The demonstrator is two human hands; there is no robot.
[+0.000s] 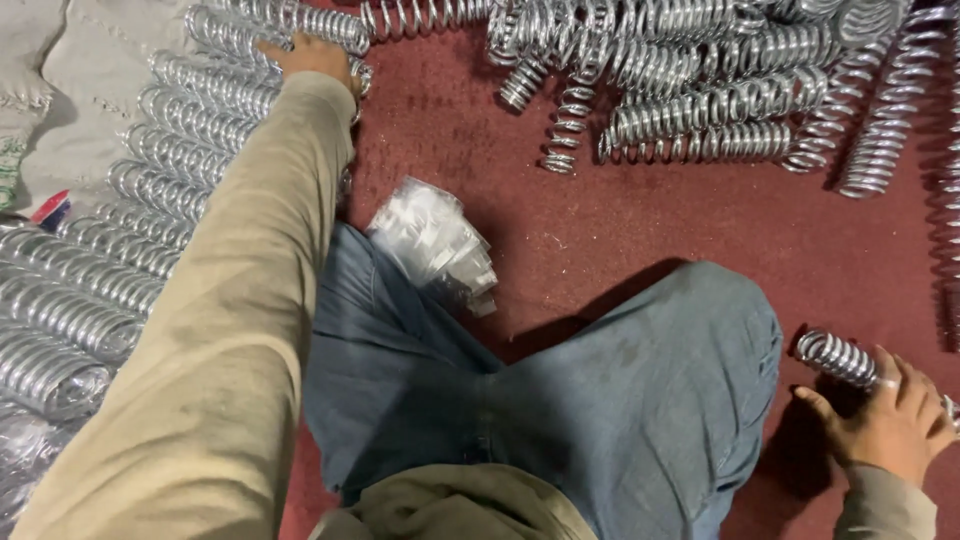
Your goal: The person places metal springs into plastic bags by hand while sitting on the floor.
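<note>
Head view: right hand (888, 420) wraps shiny chrome coil spring (838, 358); left hand (312, 55) pressed on wrapped spring row (190, 130), grip unclear.

The person wears a long-sleeved top of dull khaki-olive cloth, its sleeves reaching to the wrists with plain ribbed cuffs. The trousers are faded blue denim, creased and rubbed dusty over the knee. Both hands, the left hand (312, 55) and the right hand (890, 420), are bare, without gloves.
</note>
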